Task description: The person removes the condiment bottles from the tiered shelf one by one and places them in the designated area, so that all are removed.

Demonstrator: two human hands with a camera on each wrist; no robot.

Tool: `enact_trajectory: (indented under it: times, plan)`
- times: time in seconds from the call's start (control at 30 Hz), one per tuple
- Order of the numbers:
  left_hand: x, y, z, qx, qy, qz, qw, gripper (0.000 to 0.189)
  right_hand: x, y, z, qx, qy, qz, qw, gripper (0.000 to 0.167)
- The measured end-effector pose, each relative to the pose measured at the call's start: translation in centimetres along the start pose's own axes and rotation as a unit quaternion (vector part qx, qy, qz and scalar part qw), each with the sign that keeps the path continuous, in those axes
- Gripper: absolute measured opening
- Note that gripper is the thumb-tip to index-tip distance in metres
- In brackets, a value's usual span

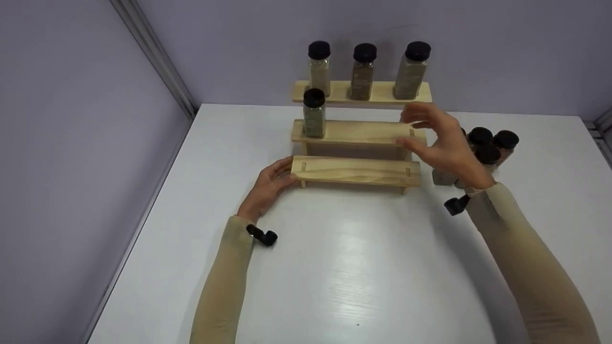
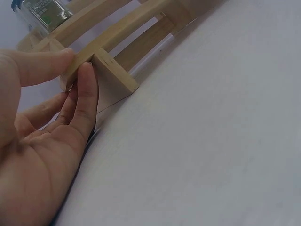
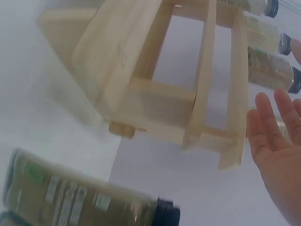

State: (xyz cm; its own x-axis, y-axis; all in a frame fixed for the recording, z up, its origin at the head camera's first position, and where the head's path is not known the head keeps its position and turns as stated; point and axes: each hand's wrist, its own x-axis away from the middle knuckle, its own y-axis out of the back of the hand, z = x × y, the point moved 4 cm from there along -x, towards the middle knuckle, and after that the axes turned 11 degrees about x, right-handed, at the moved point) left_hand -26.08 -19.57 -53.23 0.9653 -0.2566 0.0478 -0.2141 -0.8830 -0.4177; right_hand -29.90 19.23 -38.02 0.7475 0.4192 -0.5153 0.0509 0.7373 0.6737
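A three-tier wooden spice rack (image 1: 356,169) stands at the back of the white table. My left hand (image 1: 265,191) grips the left end of its lowest tier; in the left wrist view the thumb lies on top of the board and the fingertips (image 2: 86,77) are tucked beneath. Over the right end of the middle tier hovers my right hand (image 1: 444,143), thumb and fingers spread with nothing between them. One spice jar (image 1: 314,119) with a black cap is upright at that tier's left end. Three more jars, including a brown-filled jar (image 1: 362,79), line the top tier.
Several black-capped jars (image 1: 506,141) cluster on the table right of the rack, partly hidden behind my right hand and wrist. A large jar (image 3: 80,195) fills the lower left of the right wrist view. The back wall (image 1: 248,52) rises behind the rack.
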Motion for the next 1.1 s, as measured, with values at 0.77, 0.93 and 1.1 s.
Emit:
enact_trajectory:
  times: [0.77, 0.93, 1.1]
  plan:
    - [-0.4, -0.5, -0.2, 0.001, -0.001, -0.001, 1.0, 0.06, -5.2, -5.3, 3.2, -0.062, 0.032, 0.016, 0.9974, 0.061]
    - [-0.2, -0.4, -0.1, -0.004, -0.003, -0.001, 1.0, 0.06, -6.0, -6.7, 4.0, -0.07, 0.017, 0.009, 0.9973, 0.059]
    - [-0.1, -0.3, -0.1, -0.011, -0.001, 0.0, 0.9999, 0.062, -6.8, -8.4, 4.6, -0.074, 0.02, 0.003, 0.997, 0.059]
